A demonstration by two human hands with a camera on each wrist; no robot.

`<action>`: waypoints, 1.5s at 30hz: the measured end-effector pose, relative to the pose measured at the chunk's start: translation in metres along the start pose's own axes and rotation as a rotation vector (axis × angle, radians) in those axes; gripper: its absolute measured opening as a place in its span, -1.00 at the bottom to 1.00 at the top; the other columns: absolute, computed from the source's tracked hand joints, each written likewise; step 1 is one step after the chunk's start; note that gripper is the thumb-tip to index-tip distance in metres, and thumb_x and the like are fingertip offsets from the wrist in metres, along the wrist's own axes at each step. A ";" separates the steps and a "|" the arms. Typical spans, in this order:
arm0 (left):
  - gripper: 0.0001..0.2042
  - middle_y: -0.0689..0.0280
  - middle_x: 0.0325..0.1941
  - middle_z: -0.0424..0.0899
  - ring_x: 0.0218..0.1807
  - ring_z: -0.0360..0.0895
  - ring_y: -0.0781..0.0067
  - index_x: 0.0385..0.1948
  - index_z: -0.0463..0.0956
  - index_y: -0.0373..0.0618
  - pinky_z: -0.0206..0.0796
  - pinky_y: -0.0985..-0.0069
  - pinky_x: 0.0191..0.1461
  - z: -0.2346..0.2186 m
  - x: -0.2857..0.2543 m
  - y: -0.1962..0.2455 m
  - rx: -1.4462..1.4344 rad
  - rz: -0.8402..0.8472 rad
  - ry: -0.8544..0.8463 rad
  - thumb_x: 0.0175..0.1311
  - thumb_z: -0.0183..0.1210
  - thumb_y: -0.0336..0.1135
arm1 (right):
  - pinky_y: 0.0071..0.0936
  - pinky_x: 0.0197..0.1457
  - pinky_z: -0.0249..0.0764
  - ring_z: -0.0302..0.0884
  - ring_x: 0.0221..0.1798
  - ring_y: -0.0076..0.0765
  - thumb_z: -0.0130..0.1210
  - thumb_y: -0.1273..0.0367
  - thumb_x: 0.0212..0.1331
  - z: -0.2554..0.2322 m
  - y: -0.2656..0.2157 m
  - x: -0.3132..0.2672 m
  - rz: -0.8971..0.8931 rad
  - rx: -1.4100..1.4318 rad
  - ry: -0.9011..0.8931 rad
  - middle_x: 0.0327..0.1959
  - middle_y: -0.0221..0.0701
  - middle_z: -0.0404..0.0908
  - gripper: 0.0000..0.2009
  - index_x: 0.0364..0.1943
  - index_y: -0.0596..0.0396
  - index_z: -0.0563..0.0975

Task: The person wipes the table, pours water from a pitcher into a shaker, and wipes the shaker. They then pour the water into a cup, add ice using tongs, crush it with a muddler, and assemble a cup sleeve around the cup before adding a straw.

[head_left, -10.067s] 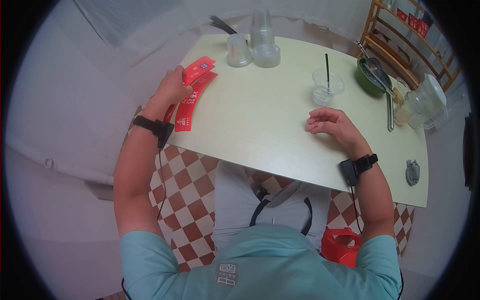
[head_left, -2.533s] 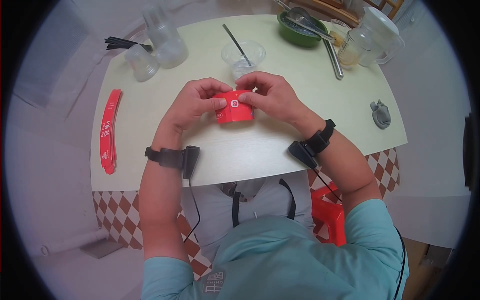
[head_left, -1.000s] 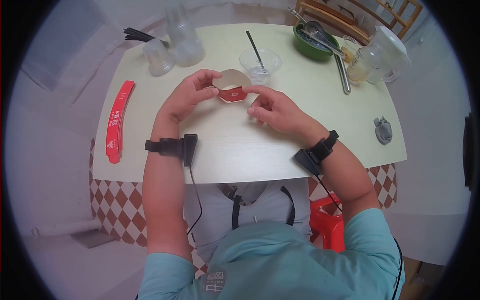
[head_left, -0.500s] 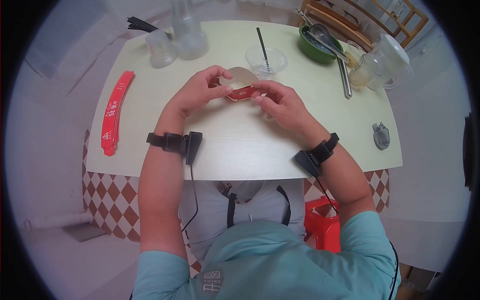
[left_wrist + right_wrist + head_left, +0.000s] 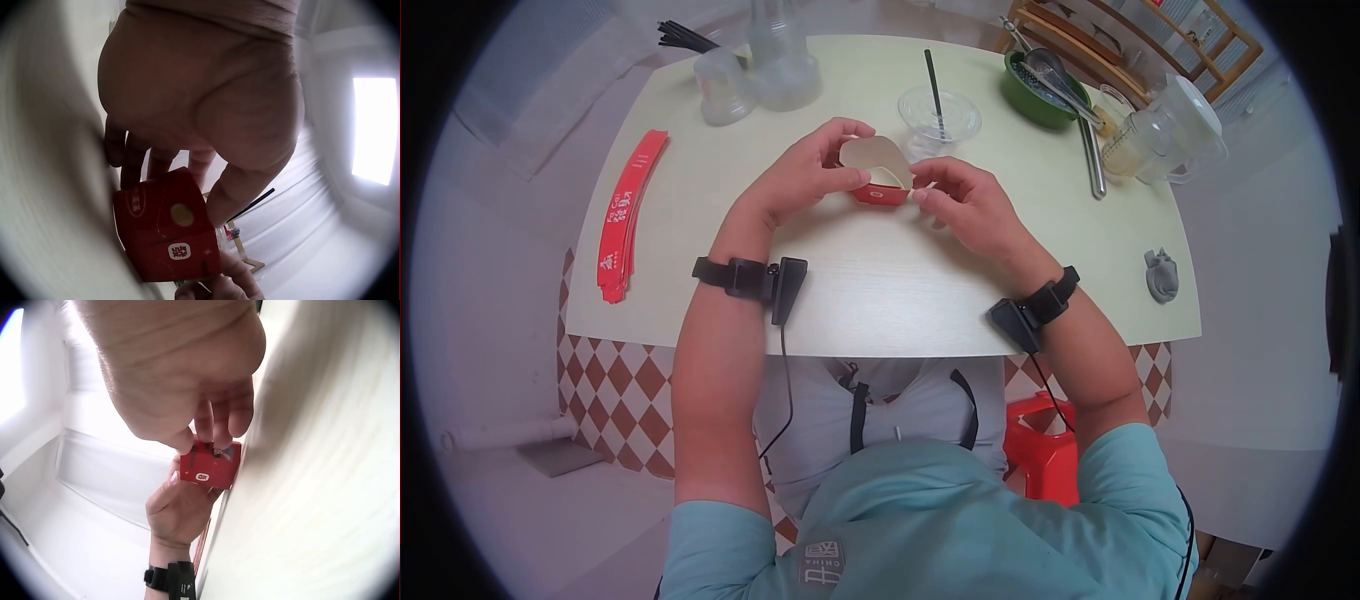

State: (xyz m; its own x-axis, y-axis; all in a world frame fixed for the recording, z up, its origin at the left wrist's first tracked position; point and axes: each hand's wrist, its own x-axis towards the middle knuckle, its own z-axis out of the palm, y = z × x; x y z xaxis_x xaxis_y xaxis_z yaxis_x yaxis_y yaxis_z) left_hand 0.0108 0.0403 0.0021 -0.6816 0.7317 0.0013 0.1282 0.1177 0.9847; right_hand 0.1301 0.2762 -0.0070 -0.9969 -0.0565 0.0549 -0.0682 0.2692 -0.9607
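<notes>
A red paper cup sleeve (image 5: pixel 880 196), bent into a ring with its pale inside showing, is held between both hands low over the table. My left hand (image 5: pixel 808 172) grips its left side, thumb at the near wall and fingers behind. My right hand (image 5: pixel 968 205) pinches its right edge between thumb and fingertips. In the left wrist view the sleeve (image 5: pixel 156 234) shows a white square print and a gold dot. The right wrist view shows the sleeve (image 5: pixel 212 464) beneath the right fingertips. Just beyond the hands stands a clear plastic cup (image 5: pixel 960 118) with a black straw (image 5: pixel 933 85).
Several flat red sleeves (image 5: pixel 625 215) lie stacked at the table's left. Stacked clear cups (image 5: pixel 782 75) and black straws (image 5: pixel 685 36) are at the back left. A green bowl (image 5: pixel 1032 105) with utensils and a clear jug (image 5: pixel 1165 135) stand back right; a grey cloth item (image 5: pixel 1161 275) lies right.
The left hand was at the sleeve stack ten seconds ago. The sleeve, folded flat between both hands 2.5 seconds ago, is now a ring. The right thumb has closed onto its right edge.
</notes>
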 end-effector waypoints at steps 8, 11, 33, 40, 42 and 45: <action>-0.32 0.21 0.26 0.51 0.25 0.46 0.35 0.42 0.24 -0.10 0.26 0.41 0.37 0.001 -0.003 0.005 0.011 -0.008 -0.019 0.22 0.26 -0.39 | -0.56 -0.14 0.52 0.56 -0.21 -0.60 0.23 0.38 0.32 0.002 0.000 0.001 -0.002 0.060 -0.003 -0.19 -0.45 0.66 -0.57 0.25 0.13 0.47; -0.32 0.20 0.28 0.49 0.26 0.46 0.35 0.43 0.23 -0.12 0.25 0.40 0.39 0.003 -0.001 0.004 -0.014 -0.001 -0.033 0.22 0.26 -0.40 | -0.56 -0.15 0.51 0.56 -0.22 -0.60 0.24 0.41 0.30 0.004 -0.004 0.000 0.000 0.055 -0.005 -0.25 -0.45 0.65 -0.54 0.28 0.12 0.45; -0.69 0.24 0.21 0.50 0.11 0.47 0.52 -0.03 0.48 -0.01 0.30 0.50 0.22 0.006 0.003 -0.004 0.018 -0.009 0.010 0.27 0.34 -0.23 | -0.22 0.34 0.46 0.34 0.40 -0.09 0.30 0.38 0.11 -0.033 -0.008 0.016 -0.044 -0.126 0.389 0.47 -0.16 0.19 -0.26 0.45 -0.09 0.29; -0.44 0.26 -0.05 0.60 -0.05 0.50 0.48 0.19 0.35 -0.18 0.35 0.50 0.04 0.018 0.001 -0.002 -0.025 0.073 0.058 0.20 0.40 -0.27 | -0.19 0.34 0.47 0.38 0.36 -0.06 0.38 0.33 0.07 -0.027 0.004 0.049 -0.092 -0.283 0.245 0.40 -0.18 0.25 -0.32 0.34 -0.01 0.37; -0.37 0.23 0.00 0.59 0.00 0.50 0.45 0.26 0.30 -0.22 0.35 0.49 0.10 0.017 0.001 -0.001 -0.044 0.099 0.073 0.19 0.41 -0.29 | -0.24 0.27 0.52 0.46 0.27 -0.10 0.38 0.32 0.08 -0.028 0.007 0.055 -0.098 -0.259 0.282 0.32 -0.17 0.32 -0.39 0.26 0.01 0.42; -0.26 0.15 0.14 0.55 0.14 0.50 0.37 0.35 0.20 -0.27 0.32 0.46 0.23 0.015 0.002 -0.002 -0.060 0.089 0.047 0.19 0.42 -0.28 | -0.31 0.19 0.56 0.47 0.26 -0.16 0.37 0.34 0.10 -0.030 -0.002 0.053 -0.129 -0.323 0.336 0.27 -0.20 0.32 -0.42 0.24 0.06 0.43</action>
State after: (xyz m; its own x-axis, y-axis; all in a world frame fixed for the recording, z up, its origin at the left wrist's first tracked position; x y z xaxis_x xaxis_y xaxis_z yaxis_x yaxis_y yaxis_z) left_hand 0.0202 0.0518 -0.0029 -0.7023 0.7053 0.0959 0.1475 0.0124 0.9890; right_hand 0.0763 0.3016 0.0062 -0.9333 0.1906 0.3044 -0.1479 0.5684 -0.8093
